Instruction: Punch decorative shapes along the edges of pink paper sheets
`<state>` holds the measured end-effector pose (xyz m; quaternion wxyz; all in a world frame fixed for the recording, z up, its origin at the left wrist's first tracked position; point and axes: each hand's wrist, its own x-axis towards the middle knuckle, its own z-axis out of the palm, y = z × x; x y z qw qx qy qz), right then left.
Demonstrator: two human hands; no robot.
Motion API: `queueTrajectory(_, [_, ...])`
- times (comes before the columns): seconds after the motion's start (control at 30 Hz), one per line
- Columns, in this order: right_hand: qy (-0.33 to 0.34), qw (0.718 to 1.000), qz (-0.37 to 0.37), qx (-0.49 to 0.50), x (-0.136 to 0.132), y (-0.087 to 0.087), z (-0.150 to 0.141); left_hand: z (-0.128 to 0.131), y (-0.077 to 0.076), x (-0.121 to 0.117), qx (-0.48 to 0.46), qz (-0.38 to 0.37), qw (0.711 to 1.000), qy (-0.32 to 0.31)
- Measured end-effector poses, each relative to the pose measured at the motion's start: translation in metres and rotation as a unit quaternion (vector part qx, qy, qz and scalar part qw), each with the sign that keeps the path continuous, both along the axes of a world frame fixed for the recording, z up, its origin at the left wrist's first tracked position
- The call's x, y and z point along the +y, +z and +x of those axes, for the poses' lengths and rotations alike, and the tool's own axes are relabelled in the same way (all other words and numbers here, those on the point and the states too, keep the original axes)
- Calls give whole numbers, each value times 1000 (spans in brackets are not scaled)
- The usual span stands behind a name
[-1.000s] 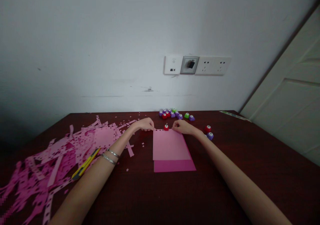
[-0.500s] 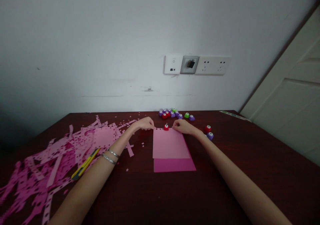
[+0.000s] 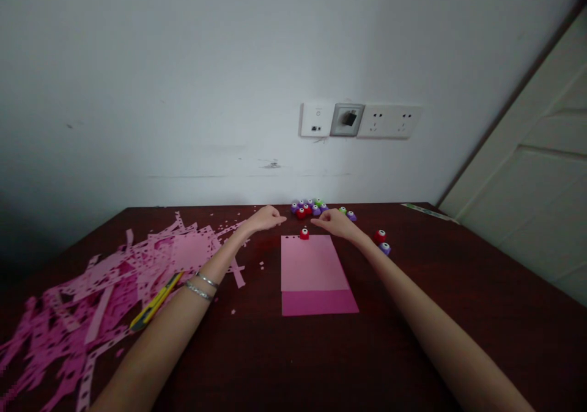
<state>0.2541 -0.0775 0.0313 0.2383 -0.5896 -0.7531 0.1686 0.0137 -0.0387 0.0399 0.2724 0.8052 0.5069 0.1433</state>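
Observation:
My left hand (image 3: 265,218) hovers past the upper left corner of the paper, its fingers curled together and nothing visible in them. Opposite it, my right hand (image 3: 335,222) is also closed, above the upper right corner, with no object to be seen in it. Between and below them, a small red craft punch (image 3: 304,235) with a white, dark-dotted top sits on the upper edge of a light pink sheet (image 3: 308,264). Small dark holes show in that edge to its left. A darker magenta sheet (image 3: 318,303) lies underneath, showing at the bottom.
Cut pink paper strips (image 3: 110,283) are heaped on the left, with a yellow utility knife (image 3: 156,301) on them. Several coloured punches (image 3: 306,209) stand near the wall. A red punch (image 3: 380,236) and a purple punch (image 3: 384,249) are beyond my right forearm.
Both hands have let go of the pink sheet's upper edge and lifted away toward the wall. The red punch remains at the sheet's edge.

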Motion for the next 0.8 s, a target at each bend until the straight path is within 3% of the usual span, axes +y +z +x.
queueTrajectory(0.13, [61, 991, -98, 67, 0, 9, -11, 11, 8, -6, -14, 1, 1000, -13])
queueTrajectory(0.27, [104, 978, -140, 111, 0, 7, -14, 17, 13, -15, -30, -54, 995, -73])
queueTrajectory(0.37, [115, 969, -188, 112, -1, 5, -16, 19, 13, -19, -36, -98, 991, -83])
queueTrajectory(0.57, [110, 960, -225, 124, -5, 3, -23, 23, 1, -18, -21, -177, 979, -97])
queueTrajectory(0.8, [121, 959, -233, 108, -2, -4, -22, 25, -15, -16, 1, -209, 972, -109])
